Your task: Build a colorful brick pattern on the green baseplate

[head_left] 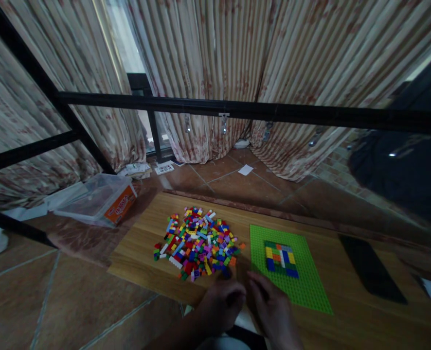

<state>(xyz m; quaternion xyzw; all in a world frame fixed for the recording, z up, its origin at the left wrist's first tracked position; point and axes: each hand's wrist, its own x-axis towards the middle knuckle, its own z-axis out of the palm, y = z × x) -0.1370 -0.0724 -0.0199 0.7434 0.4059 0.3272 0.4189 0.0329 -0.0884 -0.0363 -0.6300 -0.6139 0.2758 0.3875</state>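
A heap of small coloured bricks (197, 243) lies on a wooden table (142, 253). Beside it, to the right, is a green baseplate (303, 282) bearing a flat patch of yellow, blue, green and white bricks (281, 258). My left hand (221, 304) rests at the table's near edge just below the heap, its fingers curled closed. My right hand (274, 311) is next to it, by the baseplate's near left corner, fingers bent together. The two hands almost touch. Whether either holds a brick is hidden in the dim light.
A dark phone-like slab (370, 265) lies on the table at the right. On the tiled floor to the left sits a clear plastic box with an orange label (98, 199). Black metal bars (237, 109) cross ahead, with curtains behind. A dark bag (401, 180) hangs at right.
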